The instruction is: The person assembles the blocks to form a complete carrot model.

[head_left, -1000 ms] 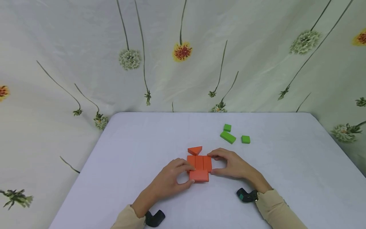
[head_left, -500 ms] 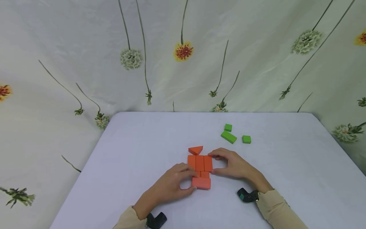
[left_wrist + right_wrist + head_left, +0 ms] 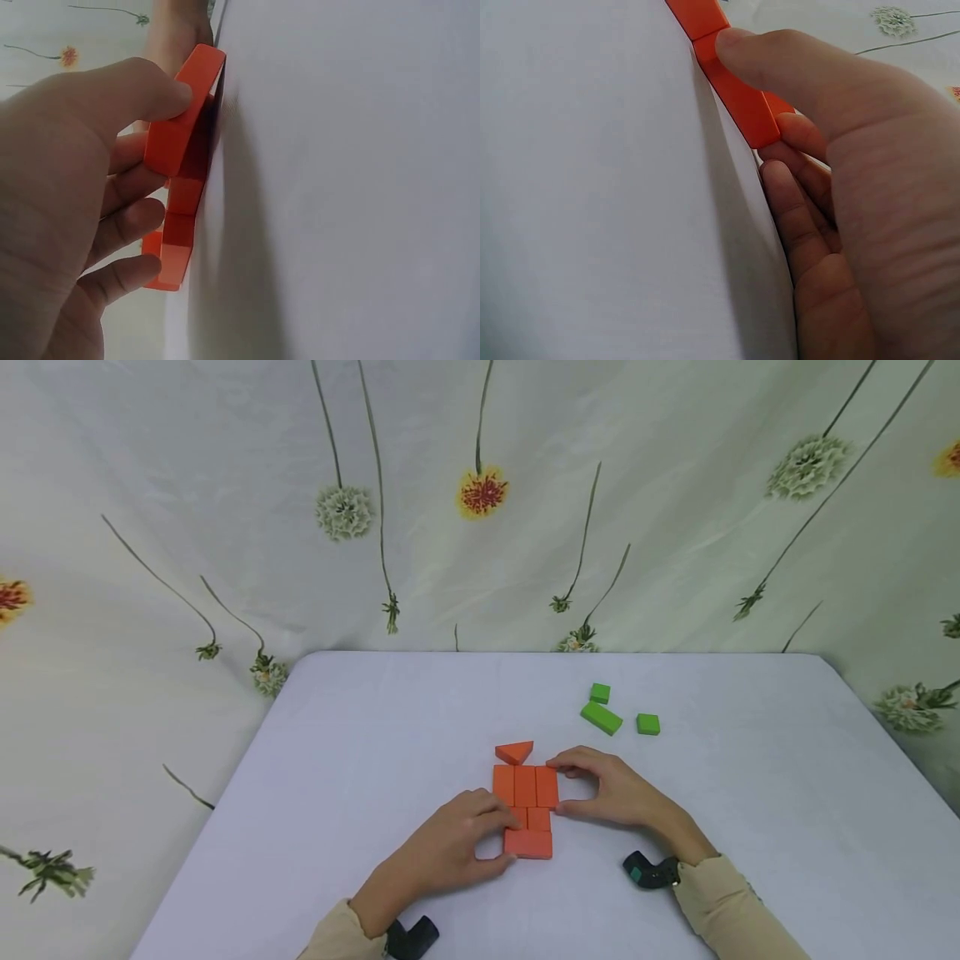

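Observation:
A flat arrangement of orange blocks lies on the table. Its near end is a rectangular block, which my left hand grips, thumb on the near face and index finger over the far side. Two small blocks sit just beyond it, partly hidden by that finger. Three upright-laid blocks form a row behind them. My right hand grips the right-hand block of this row at its ends, thumb near and fingers far. A triangular block touches the row's far side.
Beyond my right hand lie a long green block and two small green cubes, one behind it and one to its right. The white table ends at a flower-patterned cloth backdrop.
My left hand has drawn the near orange block toward me and lowered it in front of the two small blocks, uncovering them. My right hand stays in place on its block.

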The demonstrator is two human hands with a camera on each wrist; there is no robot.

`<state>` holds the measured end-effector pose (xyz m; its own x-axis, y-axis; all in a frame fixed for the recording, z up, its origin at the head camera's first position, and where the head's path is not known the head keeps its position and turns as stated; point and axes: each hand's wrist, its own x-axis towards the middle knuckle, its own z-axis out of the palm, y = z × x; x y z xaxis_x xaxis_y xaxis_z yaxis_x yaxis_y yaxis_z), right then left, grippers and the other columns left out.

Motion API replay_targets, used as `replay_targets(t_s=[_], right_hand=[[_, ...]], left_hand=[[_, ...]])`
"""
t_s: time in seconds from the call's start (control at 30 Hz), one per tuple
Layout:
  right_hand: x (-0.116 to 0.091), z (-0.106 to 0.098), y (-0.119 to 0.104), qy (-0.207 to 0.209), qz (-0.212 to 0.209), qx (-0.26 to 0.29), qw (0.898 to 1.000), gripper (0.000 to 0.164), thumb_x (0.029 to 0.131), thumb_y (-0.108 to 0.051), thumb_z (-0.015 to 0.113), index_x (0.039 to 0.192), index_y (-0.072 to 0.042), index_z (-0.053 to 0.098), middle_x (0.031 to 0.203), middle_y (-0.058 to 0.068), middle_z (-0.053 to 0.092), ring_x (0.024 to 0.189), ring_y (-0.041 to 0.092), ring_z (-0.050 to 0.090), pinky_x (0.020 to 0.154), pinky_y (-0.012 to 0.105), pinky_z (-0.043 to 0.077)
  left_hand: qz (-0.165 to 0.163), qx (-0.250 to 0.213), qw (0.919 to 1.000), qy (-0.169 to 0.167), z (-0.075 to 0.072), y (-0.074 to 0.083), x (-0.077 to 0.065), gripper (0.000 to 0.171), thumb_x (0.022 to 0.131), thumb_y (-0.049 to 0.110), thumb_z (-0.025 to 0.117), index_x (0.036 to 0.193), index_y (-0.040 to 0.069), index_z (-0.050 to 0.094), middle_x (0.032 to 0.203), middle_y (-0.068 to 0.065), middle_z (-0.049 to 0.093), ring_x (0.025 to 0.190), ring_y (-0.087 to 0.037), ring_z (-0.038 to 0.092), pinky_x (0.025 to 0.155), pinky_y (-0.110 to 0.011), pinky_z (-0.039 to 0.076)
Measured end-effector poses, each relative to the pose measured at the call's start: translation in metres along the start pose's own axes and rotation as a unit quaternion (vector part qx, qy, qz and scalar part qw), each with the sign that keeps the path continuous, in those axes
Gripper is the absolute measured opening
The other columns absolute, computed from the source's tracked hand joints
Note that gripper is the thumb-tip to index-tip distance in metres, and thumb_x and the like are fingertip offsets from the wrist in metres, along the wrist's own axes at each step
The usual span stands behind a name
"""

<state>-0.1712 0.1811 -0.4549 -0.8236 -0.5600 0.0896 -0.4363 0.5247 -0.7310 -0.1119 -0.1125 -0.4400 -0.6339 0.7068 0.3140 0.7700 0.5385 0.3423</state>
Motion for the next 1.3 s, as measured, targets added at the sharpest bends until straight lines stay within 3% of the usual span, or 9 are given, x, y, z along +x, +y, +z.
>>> replay_targets(t_s=[0.47, 1.1, 1.3], right_hand=[[-0.0003, -0.0005, 0.0031, 0.002, -0.01, 0.005, 1.0, 0.056, 0.084, -0.028, 0.086, 0.136, -0.023, 0.064, 0.132, -0.01, 0.063, 0.118, 0.009, 0.062, 0.104, 0.029, 0.053], [0.001, -0.0007, 0.0036, 0.001, 0.0, 0.003, 1.0, 0.056, 0.084, -0.03, 0.086, 0.136, -0.024, 0.064, 0.131, -0.011, 0.063, 0.118, 0.009, 0.063, 0.104, 0.031, 0.053], [0.0012, 0.0002, 0.0036, -0.002, 0.003, 0.003, 1.0, 0.056, 0.085, -0.032, 0.086, 0.136, -0.024, 0.064, 0.131, -0.011, 0.063, 0.118, 0.009, 0.062, 0.104, 0.031, 0.053]], left_hand=[[0.004, 0.068, 0.9976, -0.007, 0.0023, 0.0015, 0.0018, 0.029, 0.085, 0.036, 0.083, 0.108, 0.02, 0.075, 0.103, 0.011, 0.065, 0.095, -0.006, 0.056, 0.088, -0.024, 0.051], [-0.008, 0.067, 0.9976, -0.013, 0.0031, 0.0017, 0.0026, 0.03, 0.085, 0.037, 0.084, 0.108, 0.02, 0.076, 0.103, 0.011, 0.066, 0.095, -0.006, 0.057, 0.088, -0.023, 0.052], [-0.001, 0.056, 0.9984, -0.001, 0.0031, 0.0008, 0.0027, 0.03, 0.085, 0.038, 0.084, 0.107, 0.02, 0.076, 0.102, 0.012, 0.067, 0.094, -0.005, 0.058, 0.087, -0.023, 0.052]])
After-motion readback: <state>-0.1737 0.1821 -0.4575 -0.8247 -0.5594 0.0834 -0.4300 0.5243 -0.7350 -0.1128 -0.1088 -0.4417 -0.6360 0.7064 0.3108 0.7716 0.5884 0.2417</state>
